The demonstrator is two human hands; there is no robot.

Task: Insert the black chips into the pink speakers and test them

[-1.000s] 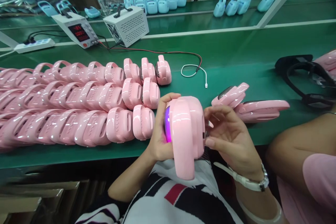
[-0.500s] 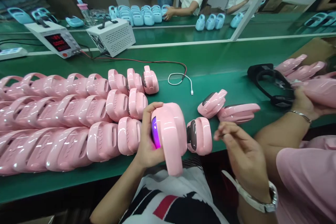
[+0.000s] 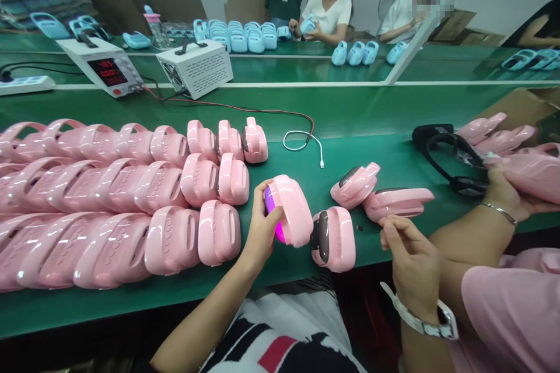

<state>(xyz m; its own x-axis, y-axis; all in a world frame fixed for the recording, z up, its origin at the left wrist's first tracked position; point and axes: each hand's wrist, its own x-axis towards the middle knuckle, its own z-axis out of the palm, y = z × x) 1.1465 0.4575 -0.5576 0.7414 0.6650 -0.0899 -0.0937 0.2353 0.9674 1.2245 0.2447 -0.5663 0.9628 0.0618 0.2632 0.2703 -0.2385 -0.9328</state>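
Pink glossy plastic handled unit (image 3: 291, 210), purple glow on its face, gripped in left hand (image 3: 258, 233): thumb over the top, fingers wrapped round the lit side, base at or just above the green table mat (image 3: 371, 111); cannot tell whether touching. Standing just beside it on the right, a matching pink unit with a dark unlit face (image 3: 335, 239). Right hand (image 3: 409, 256) free near the table edge, fingers loosely curled, nothing seen in them, close to a pink unit lying flat (image 3: 396, 203) and a tilted one (image 3: 355, 185) behind.

Judged from this: hold by the shell, not the lit panel; keep it upright and level; set it flush beside the neighbour without knocking it; keep the rows of pink units (image 3: 109, 198) on the left undisturbed.

Further off: a white cable end (image 3: 306, 141), a black headset (image 3: 455, 157), a white meter with red digits (image 3: 102, 73), a white vented box (image 3: 196, 68), and a co-worker's hand (image 3: 503, 189) closed on another pink unit at the right.
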